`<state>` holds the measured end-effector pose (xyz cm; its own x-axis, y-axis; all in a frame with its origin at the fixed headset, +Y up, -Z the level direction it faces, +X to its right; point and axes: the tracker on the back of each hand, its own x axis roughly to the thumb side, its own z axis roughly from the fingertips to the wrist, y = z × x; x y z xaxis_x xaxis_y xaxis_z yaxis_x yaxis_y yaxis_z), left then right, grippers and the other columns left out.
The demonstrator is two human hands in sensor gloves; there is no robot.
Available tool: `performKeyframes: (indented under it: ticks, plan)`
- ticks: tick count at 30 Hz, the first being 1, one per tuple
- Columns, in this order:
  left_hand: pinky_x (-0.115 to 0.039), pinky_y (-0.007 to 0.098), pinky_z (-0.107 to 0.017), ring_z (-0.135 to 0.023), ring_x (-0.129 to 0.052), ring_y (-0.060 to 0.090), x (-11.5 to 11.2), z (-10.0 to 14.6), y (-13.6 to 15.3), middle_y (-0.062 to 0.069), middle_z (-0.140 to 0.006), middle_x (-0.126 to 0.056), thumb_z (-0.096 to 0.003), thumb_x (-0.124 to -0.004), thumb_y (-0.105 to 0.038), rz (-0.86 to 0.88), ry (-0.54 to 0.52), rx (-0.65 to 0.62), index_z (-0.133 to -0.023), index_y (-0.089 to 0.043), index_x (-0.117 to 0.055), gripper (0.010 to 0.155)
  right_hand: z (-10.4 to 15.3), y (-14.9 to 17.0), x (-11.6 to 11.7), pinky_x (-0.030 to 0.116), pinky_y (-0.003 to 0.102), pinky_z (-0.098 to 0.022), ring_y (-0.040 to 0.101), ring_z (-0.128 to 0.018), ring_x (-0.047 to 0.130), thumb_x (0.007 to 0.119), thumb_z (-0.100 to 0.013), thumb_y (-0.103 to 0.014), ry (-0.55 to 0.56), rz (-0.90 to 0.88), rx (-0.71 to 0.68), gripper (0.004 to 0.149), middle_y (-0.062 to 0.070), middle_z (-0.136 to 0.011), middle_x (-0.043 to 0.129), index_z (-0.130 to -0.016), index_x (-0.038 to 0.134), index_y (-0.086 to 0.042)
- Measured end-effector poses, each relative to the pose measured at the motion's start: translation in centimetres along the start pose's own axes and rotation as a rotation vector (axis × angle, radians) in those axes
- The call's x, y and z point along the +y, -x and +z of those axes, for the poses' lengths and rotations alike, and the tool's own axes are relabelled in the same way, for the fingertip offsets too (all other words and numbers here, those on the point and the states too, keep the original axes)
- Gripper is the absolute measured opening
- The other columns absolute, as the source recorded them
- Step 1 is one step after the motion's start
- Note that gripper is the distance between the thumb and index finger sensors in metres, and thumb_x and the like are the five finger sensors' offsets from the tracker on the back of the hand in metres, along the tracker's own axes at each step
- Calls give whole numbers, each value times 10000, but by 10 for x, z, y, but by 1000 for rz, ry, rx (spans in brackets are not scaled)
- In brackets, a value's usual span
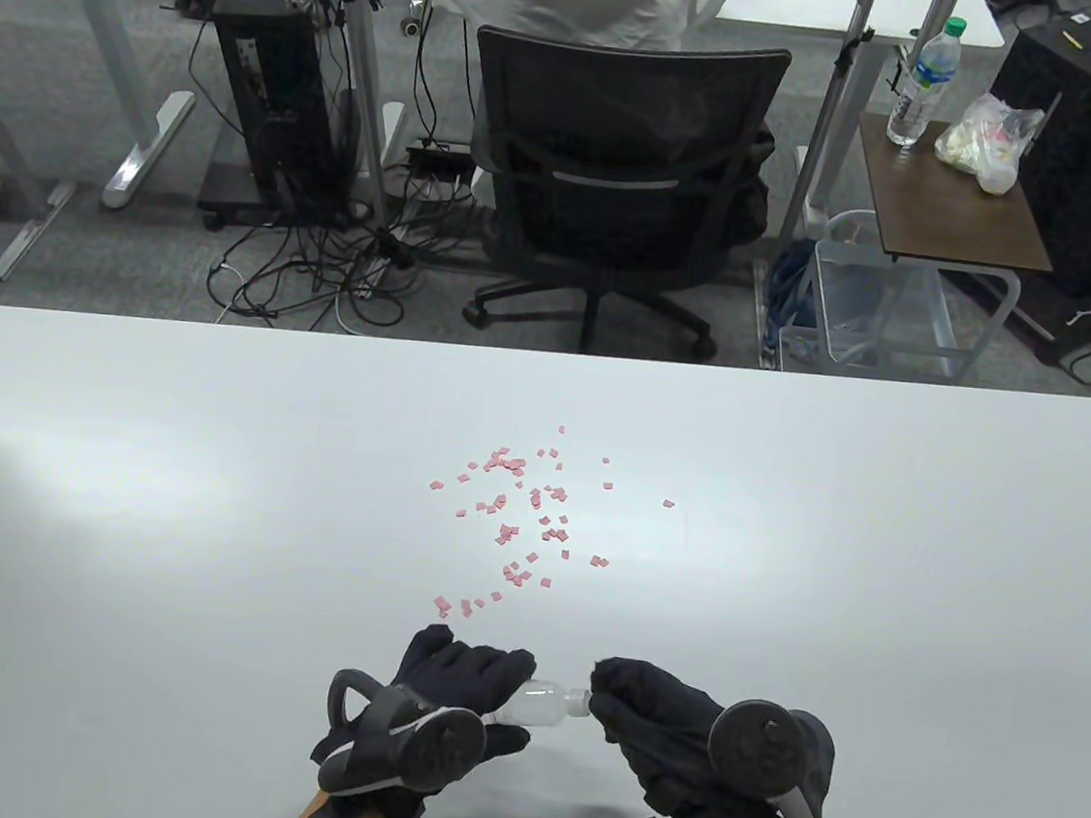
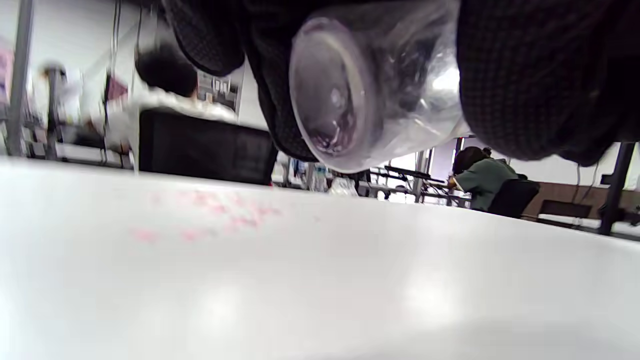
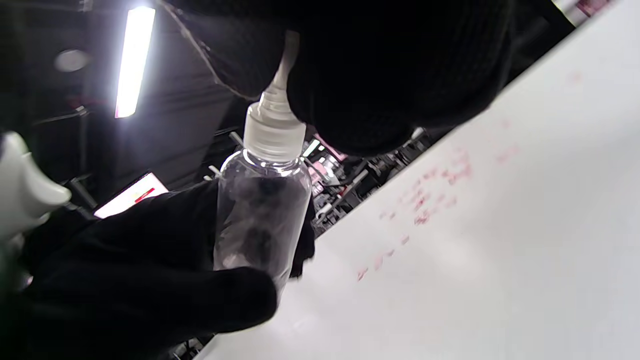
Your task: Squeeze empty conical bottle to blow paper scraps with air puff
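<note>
Currently I'm holding the bottle (image 1: 542,704) sideways in my left hand (image 1: 437,700), right hand (image 1: 659,723) pinching its nozzle (image 3: 280,82); paper scraps (image 1: 525,514) lying ahead, off-axis.

Clear, colourless bottle (image 1: 538,704) with a white ribbed cap (image 3: 274,131) and white nozzle, held between two black knit gloves: left hand (image 1: 443,686), right hand (image 1: 659,723). Grey-and-black trackers sit on the backs of both hands. Pink scraps (image 1: 529,515), plain and unpatterned, lie beyond the grip on a plain white table (image 1: 107,499).
</note>
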<state>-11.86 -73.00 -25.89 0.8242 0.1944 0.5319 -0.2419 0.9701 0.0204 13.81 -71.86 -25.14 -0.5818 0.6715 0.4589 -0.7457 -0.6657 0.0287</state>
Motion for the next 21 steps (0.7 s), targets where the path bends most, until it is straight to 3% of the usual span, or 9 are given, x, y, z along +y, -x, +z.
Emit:
performKeyframes:
  ticks: [2, 4, 6, 9, 13, 16, 18, 20, 21]
  plan:
    - [-530, 558, -807, -859, -937, 260, 0, 2, -3, 30, -996, -872, -412, -950, -529, -37, -66, 5, -1067, -267, -720, 743, 0, -3, 1, 947, 438, -389, 262, -515, 1051, 834, -533, -270, 10, 27, 3, 415, 193, -723, 964, -889, 838, -57]
    - [-534, 550, -808, -866, -938, 225, 5, 5, -12, 7, -994, -874, -402, -949, -528, -250, -199, -24, -1061, -290, -721, 737, 0, -4, 2, 951, 435, -375, 246, -497, 1047, 814, -533, -251, 4, 25, 32, 414, 195, -706, 962, -889, 816, -39]
    - [-533, 547, -808, -865, -933, 237, 9, 7, -17, 6, -992, -874, -401, -955, -522, -339, -270, -42, -1059, -295, -719, 735, -1, -4, 2, 949, 435, -354, 236, -468, 1042, 795, -535, -243, 7, -2, 62, 414, 196, -685, 963, -883, 801, -18]
    - [-536, 544, -810, -865, -939, 215, 11, 7, -16, -3, -993, -875, -402, -950, -538, -326, -240, -40, -1061, -300, -716, 739, -2, -4, 0, 932, 440, -374, 243, -485, 1031, 794, -548, -255, -26, -25, 65, 418, 188, -700, 949, -897, 791, -25]
    - [-531, 553, -811, -871, -945, 211, 9, 1, -5, -7, -998, -876, -407, -940, -555, -151, -105, -2, -1064, -296, -715, 742, -1, -8, 0, 913, 457, -422, 273, -546, 1019, 831, -543, -301, -6, 47, -54, 457, 185, -752, 929, -924, 788, -52]
    - [-515, 563, -813, -887, -931, 216, 6, 2, -3, -3, -1007, -867, -410, -941, -547, -101, -92, 20, -1065, -293, -714, 738, -2, -10, 2, 920, 457, -418, 272, -541, 1027, 823, -540, -272, 13, 67, -75, 438, 187, -745, 939, -917, 796, -51]
    - [-509, 568, -811, -881, -921, 238, 6, 5, -8, 7, -1002, -867, -403, -964, -515, -157, -189, 7, -1059, -293, -725, 732, -3, -10, 1, 934, 449, -398, 258, -519, 1034, 792, -545, -247, -2, 53, -25, 416, 191, -723, 949, -905, 796, -38]
    - [-517, 558, -809, -878, -916, 236, 11, 7, -17, 0, -998, -866, -402, -971, -508, -323, -301, -12, -1051, -301, -729, 724, -4, -8, 1, 932, 449, -381, 252, -501, 1028, 767, -552, -235, -3, -34, 64, 416, 198, -711, 945, -907, 775, -19]
    - [-525, 552, -808, -878, -924, 224, 13, 8, -20, -11, -998, -870, -401, -963, -525, -390, -307, -20, -1056, -308, -722, 731, -4, -6, 0, 926, 452, -382, 255, -500, 1024, 766, -556, -236, -31, -75, 104, 418, 198, -711, 942, -912, 769, -15]
